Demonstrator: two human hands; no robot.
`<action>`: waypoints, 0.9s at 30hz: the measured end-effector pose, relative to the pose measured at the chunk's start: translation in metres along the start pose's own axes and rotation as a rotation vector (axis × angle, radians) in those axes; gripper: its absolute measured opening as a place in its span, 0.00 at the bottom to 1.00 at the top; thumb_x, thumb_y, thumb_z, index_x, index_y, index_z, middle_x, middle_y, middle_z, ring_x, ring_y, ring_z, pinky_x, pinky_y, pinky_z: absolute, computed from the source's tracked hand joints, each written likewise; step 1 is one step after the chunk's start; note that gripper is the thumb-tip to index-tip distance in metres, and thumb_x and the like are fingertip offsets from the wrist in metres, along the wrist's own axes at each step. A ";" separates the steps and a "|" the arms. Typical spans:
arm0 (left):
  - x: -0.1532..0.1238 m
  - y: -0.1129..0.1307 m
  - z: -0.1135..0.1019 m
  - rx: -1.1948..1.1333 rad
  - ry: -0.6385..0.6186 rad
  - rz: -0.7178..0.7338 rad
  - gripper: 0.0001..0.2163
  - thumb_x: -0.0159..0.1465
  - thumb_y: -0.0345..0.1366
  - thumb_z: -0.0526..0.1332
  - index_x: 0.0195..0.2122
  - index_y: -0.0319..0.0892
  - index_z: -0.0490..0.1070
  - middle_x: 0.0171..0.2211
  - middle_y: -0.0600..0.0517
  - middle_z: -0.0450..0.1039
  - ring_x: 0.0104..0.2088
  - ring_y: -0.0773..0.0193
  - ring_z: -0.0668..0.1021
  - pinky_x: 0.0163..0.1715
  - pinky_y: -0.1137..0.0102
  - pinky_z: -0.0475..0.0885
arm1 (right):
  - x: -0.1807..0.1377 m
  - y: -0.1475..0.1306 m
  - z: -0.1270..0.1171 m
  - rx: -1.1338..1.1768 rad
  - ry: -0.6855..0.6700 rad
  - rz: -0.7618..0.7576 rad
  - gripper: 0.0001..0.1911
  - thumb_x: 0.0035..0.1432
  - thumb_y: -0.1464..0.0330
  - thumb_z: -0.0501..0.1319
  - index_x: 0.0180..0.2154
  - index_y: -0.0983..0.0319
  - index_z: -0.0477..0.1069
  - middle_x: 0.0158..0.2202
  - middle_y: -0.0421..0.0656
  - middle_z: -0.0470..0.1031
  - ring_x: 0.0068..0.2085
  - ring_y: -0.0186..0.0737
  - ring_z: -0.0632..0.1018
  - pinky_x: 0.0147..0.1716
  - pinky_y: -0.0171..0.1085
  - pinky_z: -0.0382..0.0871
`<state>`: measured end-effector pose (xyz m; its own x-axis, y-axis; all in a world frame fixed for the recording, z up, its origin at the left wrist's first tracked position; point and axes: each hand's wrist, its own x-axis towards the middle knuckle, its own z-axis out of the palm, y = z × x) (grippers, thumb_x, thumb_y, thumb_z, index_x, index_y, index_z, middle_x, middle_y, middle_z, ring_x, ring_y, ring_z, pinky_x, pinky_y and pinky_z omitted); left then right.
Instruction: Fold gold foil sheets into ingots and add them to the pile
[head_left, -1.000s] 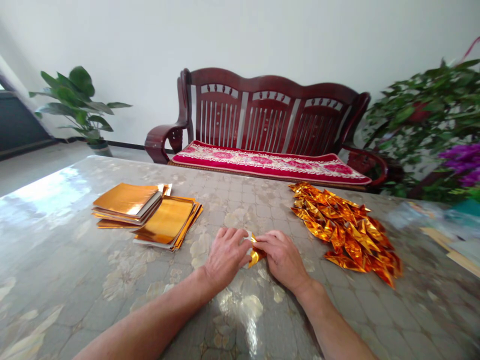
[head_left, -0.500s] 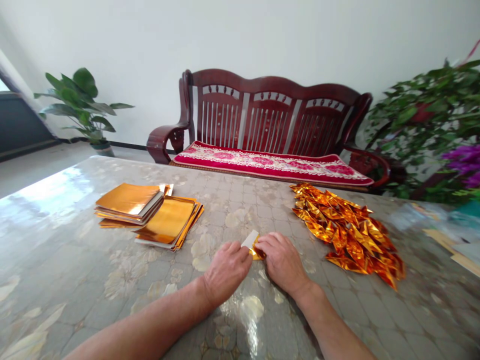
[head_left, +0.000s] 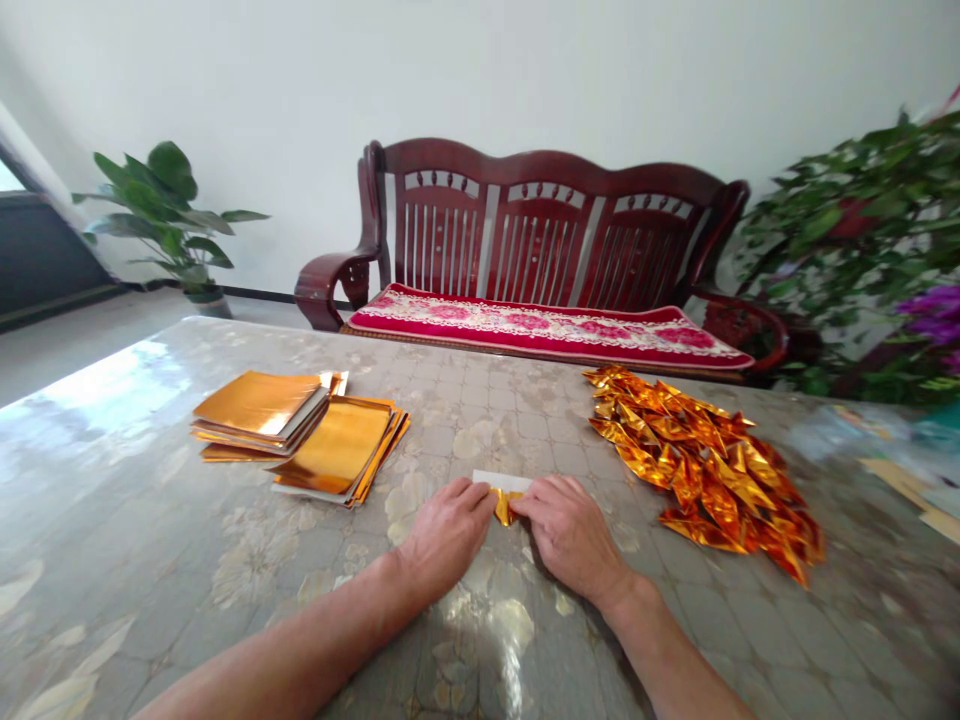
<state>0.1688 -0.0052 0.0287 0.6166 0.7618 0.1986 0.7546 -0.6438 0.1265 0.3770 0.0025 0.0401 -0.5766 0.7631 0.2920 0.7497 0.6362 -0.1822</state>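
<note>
My left hand (head_left: 448,531) and my right hand (head_left: 571,535) rest side by side on the table (head_left: 135,560), fingers curled and pinched on a small piece of gold foil paper (head_left: 503,494) between them. The paper lies flat, its white back showing at the far edge. To the left lie stacks of flat gold foil sheets (head_left: 296,430). On the right a heap of folded gold foil pieces (head_left: 701,465) spreads over the table.
A dark red wooden bench (head_left: 540,260) with a red cushion stands behind the table. A potted plant (head_left: 161,215) is at the back left and leafy plants with purple flowers (head_left: 870,260) at the right. Papers and a plastic wrapper (head_left: 900,470) lie at the table's right edge.
The foil piece, held up a little between my fingers before, is now pressed flat on the table with its white back turned outward. Both hands have lowered slightly.
</note>
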 end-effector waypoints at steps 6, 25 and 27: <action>0.007 -0.021 0.003 -0.227 0.083 -0.037 0.12 0.72 0.35 0.53 0.41 0.44 0.77 0.43 0.51 0.77 0.44 0.61 0.75 0.47 0.69 0.71 | 0.004 0.012 0.008 0.160 0.039 0.092 0.16 0.63 0.77 0.55 0.41 0.54 0.78 0.38 0.41 0.76 0.41 0.39 0.74 0.41 0.37 0.64; 0.054 -0.038 -0.021 -0.210 -0.172 -0.203 0.16 0.56 0.40 0.69 0.46 0.46 0.74 0.41 0.51 0.75 0.46 0.54 0.76 0.45 0.66 0.69 | 0.022 0.020 0.007 0.069 -0.025 0.342 0.11 0.53 0.62 0.69 0.37 0.57 0.72 0.37 0.39 0.74 0.40 0.42 0.71 0.37 0.37 0.60; 0.062 -0.043 -0.021 -0.237 -0.227 -0.206 0.16 0.54 0.40 0.70 0.43 0.46 0.74 0.38 0.52 0.76 0.43 0.55 0.76 0.42 0.67 0.69 | 0.023 0.021 0.007 0.060 -0.029 0.346 0.11 0.52 0.62 0.70 0.34 0.57 0.71 0.36 0.39 0.73 0.40 0.42 0.71 0.36 0.37 0.58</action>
<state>0.1700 0.0676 0.0562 0.5118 0.8562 -0.0706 0.8113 -0.4547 0.3674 0.3774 0.0339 0.0366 -0.3010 0.9371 0.1765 0.8824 0.3439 -0.3212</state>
